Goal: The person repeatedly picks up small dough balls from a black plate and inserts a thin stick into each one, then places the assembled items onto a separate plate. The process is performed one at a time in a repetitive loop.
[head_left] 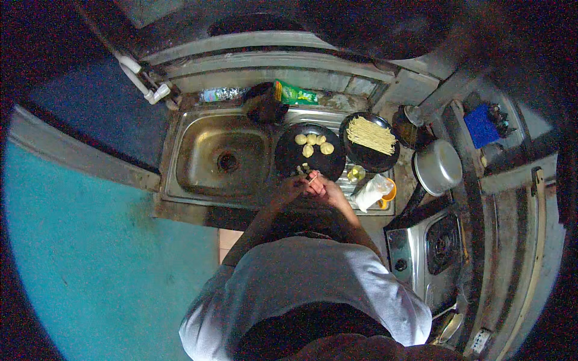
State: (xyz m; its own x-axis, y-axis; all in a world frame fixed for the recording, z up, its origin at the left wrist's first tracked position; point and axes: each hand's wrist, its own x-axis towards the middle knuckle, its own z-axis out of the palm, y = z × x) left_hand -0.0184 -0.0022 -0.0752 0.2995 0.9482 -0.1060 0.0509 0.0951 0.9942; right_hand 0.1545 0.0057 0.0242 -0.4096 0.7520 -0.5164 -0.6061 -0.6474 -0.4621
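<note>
Close together at the near rim of a round black plate are both of my hands. My right hand is closed, its fingers curled inward, and a small pale bit shows at them. Beside it, my left hand lies in shadow with its fingers bent toward the right one. What they hold between them is too small to make out. Several pale round pieces rest on the plate, resembling dough balls or peeled vegetables. Small chopped-looking bits lie just beyond my fingers.
A second black plate carries pale noodle-like strands. Nearby are a small bowl, a white plastic bag and an orange cup. The steel sink is left; a metal pot and gas stove stand right. A green packet lies behind.
</note>
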